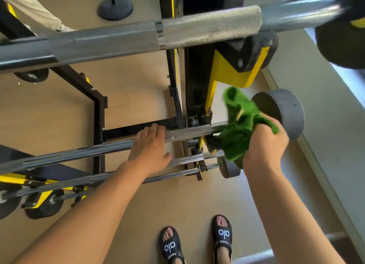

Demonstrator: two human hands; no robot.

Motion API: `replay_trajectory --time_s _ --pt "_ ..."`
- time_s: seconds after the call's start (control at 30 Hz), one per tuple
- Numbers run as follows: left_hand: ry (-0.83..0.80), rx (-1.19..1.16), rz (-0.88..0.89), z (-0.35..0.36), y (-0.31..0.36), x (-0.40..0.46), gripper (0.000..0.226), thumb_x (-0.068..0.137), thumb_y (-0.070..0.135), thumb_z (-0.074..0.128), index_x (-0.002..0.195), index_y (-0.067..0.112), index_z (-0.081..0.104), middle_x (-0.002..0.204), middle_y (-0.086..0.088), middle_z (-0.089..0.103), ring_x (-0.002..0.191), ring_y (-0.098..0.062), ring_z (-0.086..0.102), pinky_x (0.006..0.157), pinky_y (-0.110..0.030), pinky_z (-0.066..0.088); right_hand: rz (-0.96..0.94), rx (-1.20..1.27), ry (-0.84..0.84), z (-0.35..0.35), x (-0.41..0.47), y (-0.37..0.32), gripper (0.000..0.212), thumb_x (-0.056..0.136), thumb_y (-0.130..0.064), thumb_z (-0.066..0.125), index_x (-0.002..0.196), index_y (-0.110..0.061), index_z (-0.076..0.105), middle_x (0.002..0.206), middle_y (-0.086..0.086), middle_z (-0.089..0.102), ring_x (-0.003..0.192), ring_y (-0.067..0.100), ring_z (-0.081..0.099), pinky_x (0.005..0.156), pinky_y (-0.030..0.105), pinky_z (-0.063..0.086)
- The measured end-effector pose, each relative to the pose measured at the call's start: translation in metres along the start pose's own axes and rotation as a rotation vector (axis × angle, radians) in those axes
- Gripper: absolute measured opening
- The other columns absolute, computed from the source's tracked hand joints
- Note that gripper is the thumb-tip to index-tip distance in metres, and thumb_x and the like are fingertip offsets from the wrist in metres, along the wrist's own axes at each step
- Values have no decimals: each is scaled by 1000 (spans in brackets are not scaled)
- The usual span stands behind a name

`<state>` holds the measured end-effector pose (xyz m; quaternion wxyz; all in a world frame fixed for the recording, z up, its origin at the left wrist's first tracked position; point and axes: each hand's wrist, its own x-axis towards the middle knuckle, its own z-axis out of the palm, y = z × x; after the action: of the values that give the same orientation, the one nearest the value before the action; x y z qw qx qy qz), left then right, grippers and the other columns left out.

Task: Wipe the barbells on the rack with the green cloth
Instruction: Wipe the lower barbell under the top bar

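Head view: right hand (264,143) at 3 o'clock, fingers curled round bunched green cloth (240,123), cloth pressed against barbell (189,132) shaft just beside grey end weight (284,109). Left hand (150,145) at centre, fingers draped over same barbell's knurled section, thumb loose beneath. Black-and-yellow rack (223,70) behind, toward 12 o'clock. Upper barbell (158,35) crosses at 12 o'clock. More bars lower left, 8 o'clock. Sandalled feet (195,242) at 6 o'clock on wooden floor (49,109).
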<state>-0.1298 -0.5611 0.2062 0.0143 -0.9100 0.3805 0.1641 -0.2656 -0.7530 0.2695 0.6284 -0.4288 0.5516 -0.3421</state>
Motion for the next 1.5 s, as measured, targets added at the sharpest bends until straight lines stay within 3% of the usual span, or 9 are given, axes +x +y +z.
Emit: replay_trajectory --time_s 0.13,0.23,0.43,0.53,0.63,0.77,0.97,1.27,1.5 --pt "-37 -8 40 -1 -5 3 71 86 49 65 140 19 32 137 -3 38 124 -24 40 108 -38 31 -389 -431 -117 13 12 25 18 79 -18 59 93 -26 68 109 12 66 105 12 61 96 26 47" --pt "-36 -18 39 -1 -6 4 73 83 49 69 139 21 32 136 -1 37 124 -24 39 108 -38 31 -452 -1046 -352 29 3 61 40 86 -52 58 114 -25 69 153 4 39 148 22 13 118 35 10" --pt "-23 0 33 1 -4 3 76 80 50 70 138 23 30 135 0 36 124 -24 37 109 -38 30 -541 -805 -159 38 -4 69 32 101 -36 52 106 -12 73 131 0 60 133 20 37 117 37 30" --pt "-24 -15 34 0 -5 3 76 79 48 71 138 23 30 135 0 35 124 -24 36 110 -38 29 -577 -873 -26 32 6 59 43 92 -35 66 127 -12 54 128 6 52 121 22 39 101 34 41" --pt "-17 -18 38 0 -5 3 76 78 47 71 138 23 30 134 0 36 123 -24 37 109 -38 30 -359 -989 152 30 14 55 78 85 -53 67 142 -13 31 135 14 35 123 32 35 99 41 42" --pt "-11 -27 37 0 -4 3 75 78 47 71 137 22 31 134 -1 37 123 -24 38 108 -39 30 -132 -548 86 40 8 61 76 96 -36 62 152 -9 18 147 17 37 132 32 43 107 37 41" --pt "4 -35 48 0 -5 3 72 78 47 70 134 23 32 132 0 37 121 -23 37 106 -38 29 277 -207 196 53 27 58 60 89 -47 66 133 -9 48 121 9 62 107 28 62 94 43 53" --pt "17 -37 55 0 -5 2 73 76 48 72 133 23 33 130 1 37 120 -23 37 104 -38 30 -288 -805 122 46 -36 78 21 104 -24 44 88 -11 49 82 7 62 77 29 61 62 33 39" --pt "-3 -25 44 -1 -3 2 78 77 46 73 138 20 32 133 -1 36 123 -25 37 107 -38 29 -511 -1045 65 46 -39 91 27 100 -21 46 118 -9 62 104 3 65 95 25 59 74 40 51"
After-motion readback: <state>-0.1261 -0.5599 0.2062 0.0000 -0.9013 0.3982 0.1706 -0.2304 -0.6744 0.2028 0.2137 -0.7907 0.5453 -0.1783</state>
